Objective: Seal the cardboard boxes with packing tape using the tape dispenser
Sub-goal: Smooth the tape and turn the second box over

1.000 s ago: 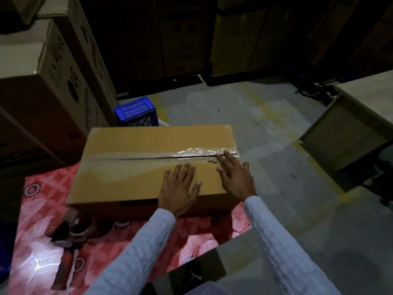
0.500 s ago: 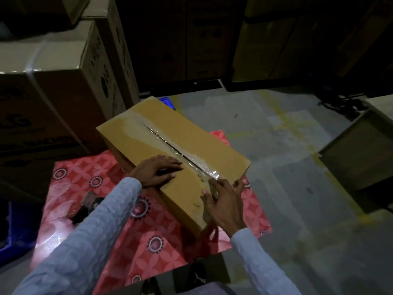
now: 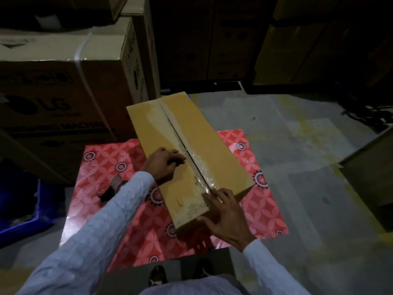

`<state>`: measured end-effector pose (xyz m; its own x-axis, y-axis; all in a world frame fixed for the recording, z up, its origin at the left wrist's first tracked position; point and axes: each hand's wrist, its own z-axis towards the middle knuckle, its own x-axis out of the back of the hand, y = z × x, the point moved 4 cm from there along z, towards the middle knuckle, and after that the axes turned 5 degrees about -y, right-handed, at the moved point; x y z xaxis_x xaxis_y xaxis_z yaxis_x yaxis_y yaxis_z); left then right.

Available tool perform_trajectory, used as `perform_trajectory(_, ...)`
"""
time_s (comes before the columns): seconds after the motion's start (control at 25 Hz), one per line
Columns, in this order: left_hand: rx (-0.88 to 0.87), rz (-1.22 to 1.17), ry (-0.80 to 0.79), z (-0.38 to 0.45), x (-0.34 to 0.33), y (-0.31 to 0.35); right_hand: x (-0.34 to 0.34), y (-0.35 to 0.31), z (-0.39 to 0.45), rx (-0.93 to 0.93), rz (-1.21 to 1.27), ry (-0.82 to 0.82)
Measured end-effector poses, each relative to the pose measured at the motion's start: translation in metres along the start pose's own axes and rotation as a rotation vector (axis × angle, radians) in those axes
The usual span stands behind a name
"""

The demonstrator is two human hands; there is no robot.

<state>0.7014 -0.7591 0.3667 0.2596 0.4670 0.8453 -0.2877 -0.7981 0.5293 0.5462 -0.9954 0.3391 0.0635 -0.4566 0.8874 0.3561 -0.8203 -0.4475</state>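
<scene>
On the red patterned mat point(image 3: 131, 167), the cardboard box point(image 3: 187, 145) is steadied by the left hand point(image 3: 164, 163), curled on its lid, while tape point(image 3: 202, 173) is pressed over the near end by the right hand's point(image 3: 225, 213) spread fingers; next, the dispenser point(image 3: 112, 187), left of the box, probably must be fetched for the untaped seam.
</scene>
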Motion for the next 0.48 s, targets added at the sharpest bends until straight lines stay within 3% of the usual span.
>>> perform_trajectory(0.08,0.128,0.014,0.113,-0.018,-0.022,0.019,0.005,0.018,-0.001,0.082,-0.026,-0.044)
perform_trajectory(0.2,0.239,0.018,0.126,-0.030,-0.049,0.031,-0.002,0.026,0.003,0.133,-0.073,0.011)
perform_trajectory(0.48,0.136,0.041,0.044,-0.020,-0.054,0.027,-0.006,0.011,0.001,0.072,0.011,0.144)
